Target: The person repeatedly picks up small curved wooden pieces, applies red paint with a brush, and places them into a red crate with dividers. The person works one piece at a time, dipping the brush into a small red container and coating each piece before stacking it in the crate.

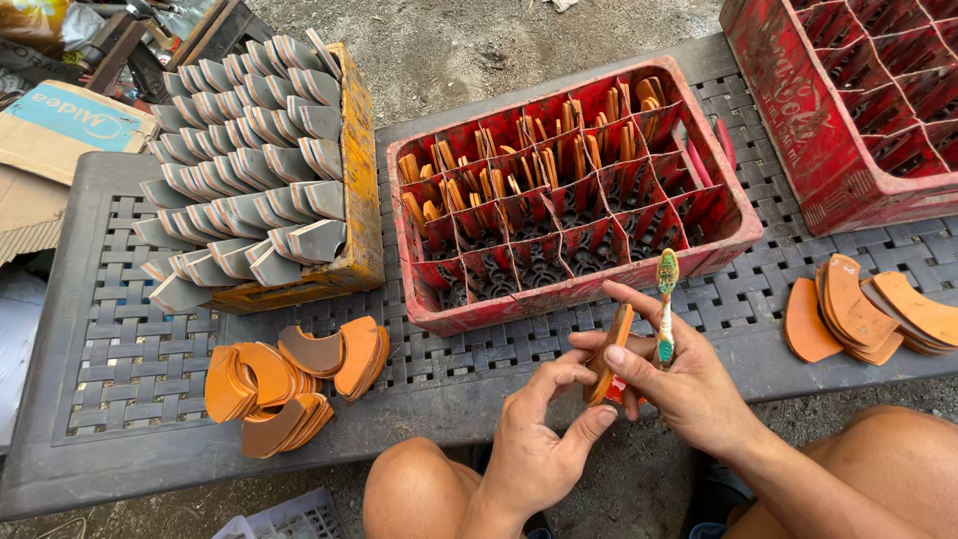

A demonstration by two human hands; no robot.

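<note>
My right hand (679, 374) grips a green and yellow toothbrush (666, 299), bristles up, and also pinches a thin curved orange piece (612, 349) held on edge. My left hand (544, 434) is just below and left of that piece, fingers spread, fingertips touching its lower edge. Both hands hover at the near edge of a dark grey lattice table (120, 339), above my bare knees. Right behind them stands a red compartment crate (714, 215) with orange pieces standing in its far cells.
A pile of orange curved pieces (289, 384) lies at the left on the table, another pile (873, 314) at the right. A yellow crate (359, 180) packed with grey curved pieces stands far left. A second red crate (798, 110) sits far right. Cardboard box (60, 125) at left.
</note>
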